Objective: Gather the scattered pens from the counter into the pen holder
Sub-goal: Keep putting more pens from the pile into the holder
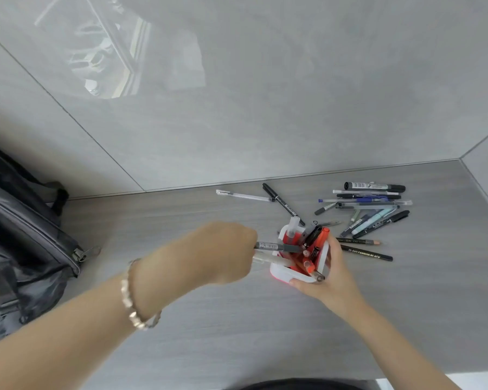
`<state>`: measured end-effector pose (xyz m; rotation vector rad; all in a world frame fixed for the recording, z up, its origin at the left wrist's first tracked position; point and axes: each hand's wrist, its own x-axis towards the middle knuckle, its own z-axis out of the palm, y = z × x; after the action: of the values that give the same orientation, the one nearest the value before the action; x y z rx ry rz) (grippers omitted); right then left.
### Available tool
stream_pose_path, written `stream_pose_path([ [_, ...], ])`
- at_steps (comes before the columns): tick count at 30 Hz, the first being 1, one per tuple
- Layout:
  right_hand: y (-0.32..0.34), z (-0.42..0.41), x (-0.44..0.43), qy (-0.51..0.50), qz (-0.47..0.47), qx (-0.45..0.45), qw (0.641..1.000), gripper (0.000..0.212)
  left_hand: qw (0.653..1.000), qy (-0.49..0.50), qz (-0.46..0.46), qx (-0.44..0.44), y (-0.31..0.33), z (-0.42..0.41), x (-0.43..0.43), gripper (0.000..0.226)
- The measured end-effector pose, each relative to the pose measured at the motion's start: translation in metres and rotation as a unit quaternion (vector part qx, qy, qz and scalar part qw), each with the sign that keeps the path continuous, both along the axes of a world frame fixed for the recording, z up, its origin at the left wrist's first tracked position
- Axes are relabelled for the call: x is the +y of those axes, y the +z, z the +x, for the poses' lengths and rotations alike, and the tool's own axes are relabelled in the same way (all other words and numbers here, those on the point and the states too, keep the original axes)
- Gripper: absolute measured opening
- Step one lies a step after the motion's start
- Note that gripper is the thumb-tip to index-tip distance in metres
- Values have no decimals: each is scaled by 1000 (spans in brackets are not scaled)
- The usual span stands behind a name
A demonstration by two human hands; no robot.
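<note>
Pen holder: the white-and-red pen holder [299, 270] stands on the grey wood-grain counter [237, 327], just right of the frame's centre; several pens stick out of its top, among them an orange marker [319, 243], a black marker [311, 237] and a clear-barrelled pen [292, 228].
Right hand: the right hand [326, 280] wraps the holder from its 4 o'clock side, thumb along the near rim and fingers curled round the far side, closed on it.
Left hand: the left hand [223, 253] sits at the holder's 9 o'clock, fingers pinched closed on a grey-capped pen [276, 246] and a pale clear pen [271, 259] below it; both lie nearly level, tips pointing toward 3 o'clock and reaching the holder's rim.
Wrist: a silver bracelet [133, 302] circles the left wrist.
Loose pens: a heap of scattered pens [369, 205] lies at the holder's 1 to 2 o'clock, near the wall; two dark pencils [366, 253] lie at its 3 o'clock, just beside the right hand's fingers.
Further pens: a clear pen [244, 195] and a thin black pen [283, 204] lie at the holder's 11 to 12 o'clock.
Bag: a dark backpack [26, 243] rests at the counter's 9 o'clock edge, well apart from the holder.
</note>
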<state>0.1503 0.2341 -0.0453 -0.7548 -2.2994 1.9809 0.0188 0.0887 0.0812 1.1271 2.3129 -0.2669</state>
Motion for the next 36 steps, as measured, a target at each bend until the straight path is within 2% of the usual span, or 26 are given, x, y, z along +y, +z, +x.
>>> stream_pose_path([
  [2,2,-1,0,-2,-15,8,1000,74,999,-9,-32,5,-3,0,26,11],
  [5,4,-2,-3,-6,-23,19,1000,77,992,-86,-26,83,-18,6,53,18],
  [7,3,-1,-3,-13,-28,27,999,80,981,-93,97,137,-40,11,57,17],
  [8,2,-1,-2,-13,-25,25,999,79,967,-73,201,140,-52,12,54,16],
  [9,2,-2,-1,-7,-22,26,999,77,942,-47,307,125,-63,14,50,17],
  [11,-1,-2,0,-1,-23,31,999,77,892,34,448,51,-85,21,38,20],
  [13,-3,-1,1,-6,-29,30,999,79,845,135,517,-14,-102,34,23,19],
  [15,-6,1,0,-11,-26,28,999,86,819,213,529,-73,-113,49,14,31],
  [18,-3,0,-2,-10,-14,29,999,94,817,207,531,-88,-121,65,11,54],
  [20,0,-1,-2,-10,-1,36,999,89,836,174,517,-68,-125,64,14,61],
  [22,3,-2,-2,-5,1,48,999,84,857,167,483,-61,-123,57,21,52],
  [24,2,-2,-2,1,2,48,999,82,888,155,432,-14,-120,47,30,45],
  [26,0,-3,-1,7,-7,46,999,84,918,123,374,43,-116,39,41,52],
  [27,-1,-3,0,8,-10,40,999,84,931,111,345,45,-114,36,45,52],
  [29,-3,-3,1,5,-11,27,1000,82,942,80,326,3,-106,33,49,54],
  [32,-4,-2,0,-4,-13,2,1000,87,944,8,307,-117,-92,29,43,57],
  [34,0,-3,-1,1,-2,-1,1000,87,914,17,352,-203,-86,17,36,50],
  [36,4,-5,1,6,-6,10,1000,81,879,91,405,-236,-91,-4,31,47],
])
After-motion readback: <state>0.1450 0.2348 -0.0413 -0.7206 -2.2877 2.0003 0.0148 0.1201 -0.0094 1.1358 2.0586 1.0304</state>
